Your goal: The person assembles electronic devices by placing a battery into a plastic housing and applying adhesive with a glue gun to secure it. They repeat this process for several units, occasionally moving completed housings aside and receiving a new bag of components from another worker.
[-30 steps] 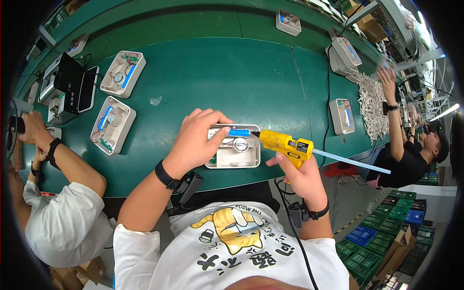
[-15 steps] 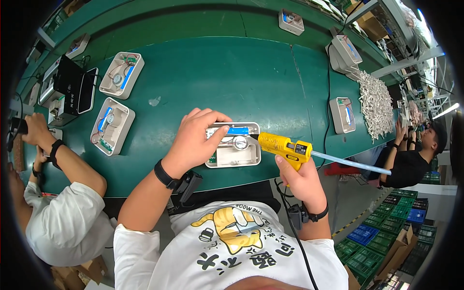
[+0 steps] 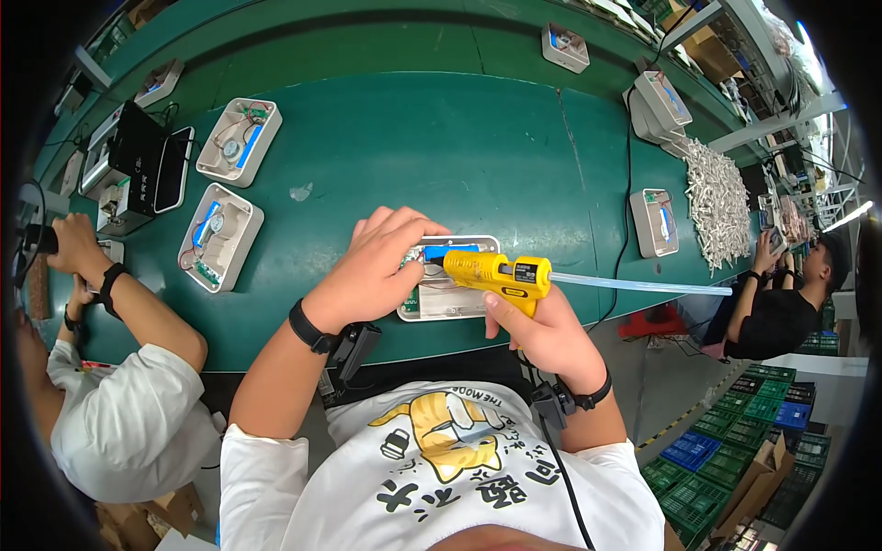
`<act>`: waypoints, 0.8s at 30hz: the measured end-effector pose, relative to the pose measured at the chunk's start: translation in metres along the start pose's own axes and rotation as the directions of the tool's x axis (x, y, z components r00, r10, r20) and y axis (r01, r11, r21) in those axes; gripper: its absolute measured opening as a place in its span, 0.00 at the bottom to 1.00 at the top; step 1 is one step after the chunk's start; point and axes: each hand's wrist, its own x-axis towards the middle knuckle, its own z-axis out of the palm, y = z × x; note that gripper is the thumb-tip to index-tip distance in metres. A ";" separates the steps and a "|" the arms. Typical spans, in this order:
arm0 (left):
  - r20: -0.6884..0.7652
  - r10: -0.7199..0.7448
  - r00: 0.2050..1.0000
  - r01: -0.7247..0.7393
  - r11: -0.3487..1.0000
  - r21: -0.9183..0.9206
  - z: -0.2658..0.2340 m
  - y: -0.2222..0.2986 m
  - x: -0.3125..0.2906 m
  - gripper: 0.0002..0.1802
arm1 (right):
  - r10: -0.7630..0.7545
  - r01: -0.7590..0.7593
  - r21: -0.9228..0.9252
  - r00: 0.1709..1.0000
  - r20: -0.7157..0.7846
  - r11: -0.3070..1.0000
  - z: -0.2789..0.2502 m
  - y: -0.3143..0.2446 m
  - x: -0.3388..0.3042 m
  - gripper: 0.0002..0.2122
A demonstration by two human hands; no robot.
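My right hand (image 3: 542, 332) is wrapped round the grip of a yellow hot glue gun (image 3: 482, 273), which has a long clear glue stick (image 3: 643, 285) sticking out of its back. The gun's dark nozzle points left, over the blue cylindrical battery (image 3: 452, 251) inside a pale plastic housing (image 3: 464, 313). My left hand (image 3: 375, 266) grips the housing at its left end, fingers over the far edge and thumb inside by the battery. The gun covers most of the round part in the housing; a bit of green circuit board shows near my thumb.
Two similar housings (image 3: 220, 237) lie on the green table (image 3: 395, 138) to the left, near a black box-shaped device (image 3: 129, 170). Another housing (image 3: 654, 223) and a heap of small pale parts (image 3: 718, 202) are at right. Co-workers sit on both sides; a cable (image 3: 628, 184) crosses the table.
The glue gun has moved left along the battery, its nozzle going from the battery's right end to its left end by my thumb. My left hand still holds the housing.
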 end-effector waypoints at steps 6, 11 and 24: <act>0.017 -0.009 1.000 0.009 1.000 -0.015 -0.002 0.001 -0.002 0.29 | -0.007 0.007 -0.021 1.000 -0.010 1.000 -0.001 0.004 -0.004 0.15; 0.020 -0.003 1.000 0.003 1.000 -0.001 -0.002 -0.001 -0.002 0.29 | -0.042 0.041 -0.018 0.995 -0.086 0.999 0.001 -0.004 -0.002 0.16; -0.105 -0.107 0.989 0.087 0.979 -0.183 -0.004 -0.034 -0.002 0.22 | -0.272 0.382 0.334 0.903 -0.332 0.862 -0.037 0.050 -0.001 0.12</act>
